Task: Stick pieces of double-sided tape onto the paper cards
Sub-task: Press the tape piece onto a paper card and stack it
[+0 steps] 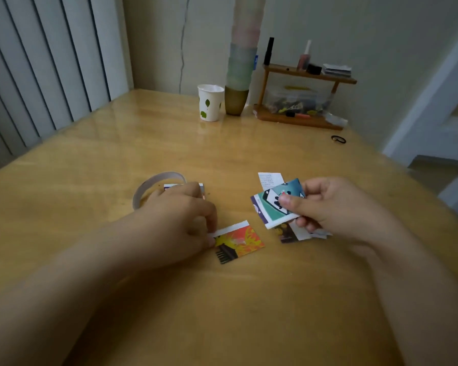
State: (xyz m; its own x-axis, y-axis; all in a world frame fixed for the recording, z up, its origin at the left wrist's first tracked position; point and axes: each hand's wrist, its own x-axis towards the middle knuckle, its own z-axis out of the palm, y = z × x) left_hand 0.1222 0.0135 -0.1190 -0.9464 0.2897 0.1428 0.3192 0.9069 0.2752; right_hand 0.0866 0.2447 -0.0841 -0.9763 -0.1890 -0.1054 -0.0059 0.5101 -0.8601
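Cards point(278, 204) pinched in right hand point(328, 204); left hand point(180, 217) fingers curled, pinching white tape strip point(230, 230) on orange card point(239, 243).

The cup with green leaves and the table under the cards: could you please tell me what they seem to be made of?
The cup with green leaves looks like matte white paper: thin, slightly uneven rim and printed leaf motifs. The table looks like wood, or possibly a wood-look laminate, under glossy varnish: grain streaks show and it mirrors the cup and window light.
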